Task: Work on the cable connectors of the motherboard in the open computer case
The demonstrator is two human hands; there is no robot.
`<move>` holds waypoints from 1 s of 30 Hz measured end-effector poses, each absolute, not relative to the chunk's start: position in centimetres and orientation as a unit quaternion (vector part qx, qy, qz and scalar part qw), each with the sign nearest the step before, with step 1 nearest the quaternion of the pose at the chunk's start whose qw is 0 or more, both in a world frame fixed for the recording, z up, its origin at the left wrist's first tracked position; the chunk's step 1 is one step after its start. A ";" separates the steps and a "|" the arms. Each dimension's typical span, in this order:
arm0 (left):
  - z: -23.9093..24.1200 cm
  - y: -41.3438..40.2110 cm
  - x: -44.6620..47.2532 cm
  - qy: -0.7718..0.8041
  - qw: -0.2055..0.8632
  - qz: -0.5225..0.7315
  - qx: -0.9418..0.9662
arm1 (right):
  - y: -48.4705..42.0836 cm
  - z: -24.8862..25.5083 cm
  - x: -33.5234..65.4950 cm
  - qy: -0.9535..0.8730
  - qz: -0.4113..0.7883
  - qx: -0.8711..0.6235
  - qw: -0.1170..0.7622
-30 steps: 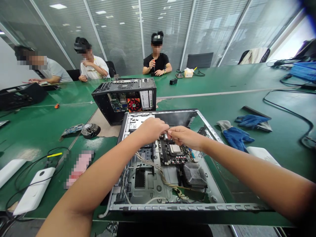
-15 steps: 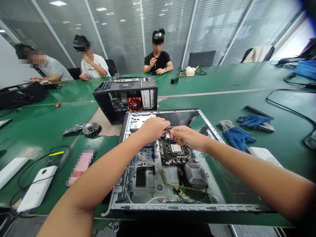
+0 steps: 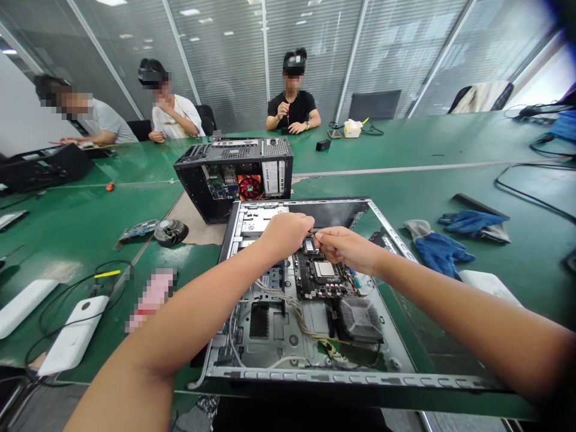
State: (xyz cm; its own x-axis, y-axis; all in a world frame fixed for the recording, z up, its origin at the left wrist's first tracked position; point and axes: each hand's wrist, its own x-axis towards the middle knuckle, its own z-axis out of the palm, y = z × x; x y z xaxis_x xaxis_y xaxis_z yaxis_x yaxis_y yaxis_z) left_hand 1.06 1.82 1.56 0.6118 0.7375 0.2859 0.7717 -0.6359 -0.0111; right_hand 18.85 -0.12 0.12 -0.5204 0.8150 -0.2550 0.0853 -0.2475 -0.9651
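Observation:
An open computer case (image 3: 279,327) lies flat before me, with its motherboard (image 3: 306,282) inside. Above the board's far end, my left hand (image 3: 290,233) is closed with its fingertips pinched. Close beside it, my right hand (image 3: 342,247) pinches too, thumb against fingers. Something small, thin and dark shows between the fingertips, too little of it to name. Below my right hand sits the bare processor (image 3: 324,269) in its socket. Nearer me, a finned heatsink (image 3: 360,318) rests in the case. Pale cables (image 3: 299,315) run across the case floor.
Behind stands a second, upright computer case (image 3: 193,186) with a red fan. Blue gloves (image 3: 443,246) lie to the right. On the left are a round cooler (image 3: 171,231), a circuit board (image 3: 140,230) and white power banks (image 3: 74,336). Three people sit across the green table (image 3: 387,162).
The view has shifted slightly, moving most things a little to the right in the picture. Both hands keep their pinch over the motherboard, their fingertips still close together.

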 end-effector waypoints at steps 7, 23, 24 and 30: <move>2.8 1.9 0.3 -0.415 0.023 -0.130 -0.900 | -0.1 0.0 18.7 -0.559 0.679 -0.386 0.277; 2.0 2.1 0.4 -0.388 0.042 -0.095 -0.916 | 0.1 -0.3 19.0 -0.639 0.586 -0.422 0.266; 2.0 2.0 0.4 -0.383 0.045 -0.094 -0.918 | 0.2 -0.4 19.0 -0.662 0.556 -0.431 0.259; 2.0 2.0 0.3 -0.341 0.063 -0.066 -0.936 | 0.2 -0.2 19.1 -0.799 0.333 -0.442 0.234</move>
